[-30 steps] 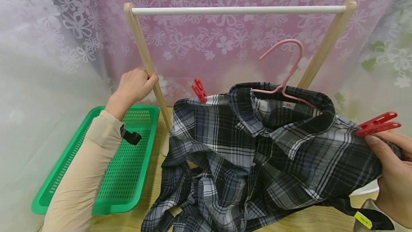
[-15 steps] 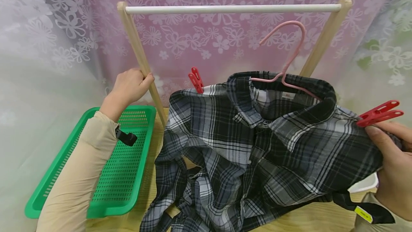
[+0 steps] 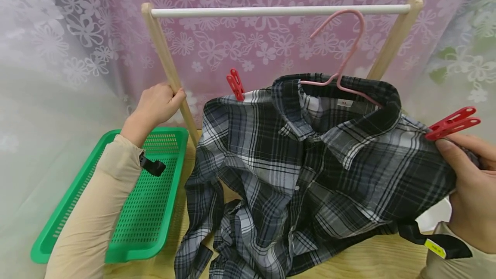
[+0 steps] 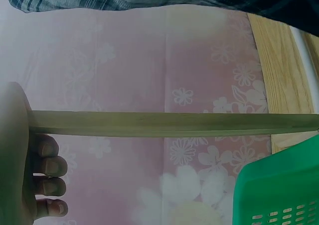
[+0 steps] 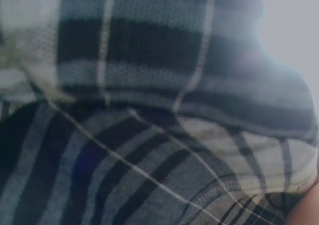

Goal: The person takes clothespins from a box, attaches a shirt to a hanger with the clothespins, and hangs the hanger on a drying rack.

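A black, grey and white plaid shirt [image 3: 302,171] hangs on a pink hanger [image 3: 341,59], pinned at each shoulder by a red clip [image 3: 235,84] and another red clip [image 3: 453,122]. My right hand [image 3: 465,175] grips the shirt's right shoulder and lifts it; the hanger's hook is level with the white rail [image 3: 279,10] of a wooden rack. My left hand [image 3: 156,104] holds the rack's left wooden post [image 3: 166,61]; in the left wrist view its fingers [image 4: 47,180] curl around the post [image 4: 174,124]. The right wrist view is filled by the shirt's cloth [image 5: 149,115].
A green perforated plastic basket [image 3: 116,210] lies on the wooden table [image 3: 372,261] at the left, beside the rack. Floral curtains [image 3: 69,33] hang behind and to both sides. The rack's right post [image 3: 391,42] leans behind the shirt.
My right hand has raised the shirt and hanger, so the hook has climbed from well below the rail to rail height. My left hand stays on the post.
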